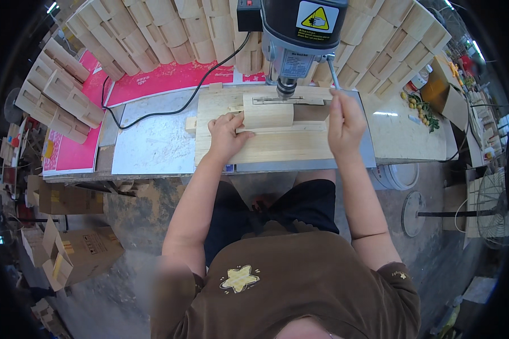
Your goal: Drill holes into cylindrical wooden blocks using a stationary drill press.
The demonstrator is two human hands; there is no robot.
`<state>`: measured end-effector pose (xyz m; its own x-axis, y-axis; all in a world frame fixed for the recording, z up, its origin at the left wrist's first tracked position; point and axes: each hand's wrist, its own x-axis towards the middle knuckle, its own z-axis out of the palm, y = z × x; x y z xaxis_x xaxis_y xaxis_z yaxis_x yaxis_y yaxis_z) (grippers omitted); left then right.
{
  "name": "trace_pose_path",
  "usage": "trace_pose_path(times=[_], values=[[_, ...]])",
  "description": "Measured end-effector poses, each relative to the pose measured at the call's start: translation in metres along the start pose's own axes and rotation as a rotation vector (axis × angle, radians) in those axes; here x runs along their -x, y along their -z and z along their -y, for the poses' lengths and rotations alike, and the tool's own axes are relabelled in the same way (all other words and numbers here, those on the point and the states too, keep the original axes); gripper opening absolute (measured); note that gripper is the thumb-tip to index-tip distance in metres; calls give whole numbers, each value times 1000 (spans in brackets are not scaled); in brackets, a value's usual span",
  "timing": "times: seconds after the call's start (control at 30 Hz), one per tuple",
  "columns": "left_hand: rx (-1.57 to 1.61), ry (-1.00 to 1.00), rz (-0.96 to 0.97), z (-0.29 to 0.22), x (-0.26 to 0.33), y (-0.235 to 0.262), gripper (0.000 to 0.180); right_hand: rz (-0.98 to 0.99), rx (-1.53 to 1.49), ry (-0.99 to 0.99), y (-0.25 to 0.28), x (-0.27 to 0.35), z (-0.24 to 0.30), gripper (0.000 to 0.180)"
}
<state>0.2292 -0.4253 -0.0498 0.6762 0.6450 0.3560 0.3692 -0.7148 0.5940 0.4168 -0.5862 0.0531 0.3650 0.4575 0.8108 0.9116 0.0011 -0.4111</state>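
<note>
A drill press [291,62] stands in the middle, its chuck [287,87] pointing down over the pale wooden block [268,114]. This block lies on a wooden board jig [266,150] on the bench. My left hand [227,135] grips the block's left end, thumb along the near side and fingers bent over it. My right hand [346,121] is closed round the end of the drill press lever [333,73], right of the chuck. A wooden strip [300,127] runs along the block's near side. Whether the bit touches the wood is hard to tell.
Stacked wooden pieces [152,31] line the bench's back, with more at the left [62,96]. A black cable [175,108] loops across the left side. At the right lie small fruits with leaves [424,110] beside an open carton [447,93]. A fan [492,206] stands lower right.
</note>
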Motion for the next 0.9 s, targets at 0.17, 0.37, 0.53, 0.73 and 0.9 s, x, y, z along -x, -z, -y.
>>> trace_pose_path(times=[0.17, 0.37, 0.53, 0.73, 0.9], values=[[-7, 2, 12, 1, -3, -1, 33, -143, -35, 120, -34, 16, -27, 16], [-39, -5, -1, 5, -2, -5, 42, -108, -67, 95, -7, -8, -13, 9], [-47, -31, -29, -4, -2, -18, 52, 0, 181, 59, 17, -128, 19, 25], [-43, -19, -6, -24, -12, -32, 55, 273, 395, -16, -14, -199, -33, 41], [-25, -29, 10, -29, -15, -33, 54, 343, -22, -326, 36, -172, 44, 34]])
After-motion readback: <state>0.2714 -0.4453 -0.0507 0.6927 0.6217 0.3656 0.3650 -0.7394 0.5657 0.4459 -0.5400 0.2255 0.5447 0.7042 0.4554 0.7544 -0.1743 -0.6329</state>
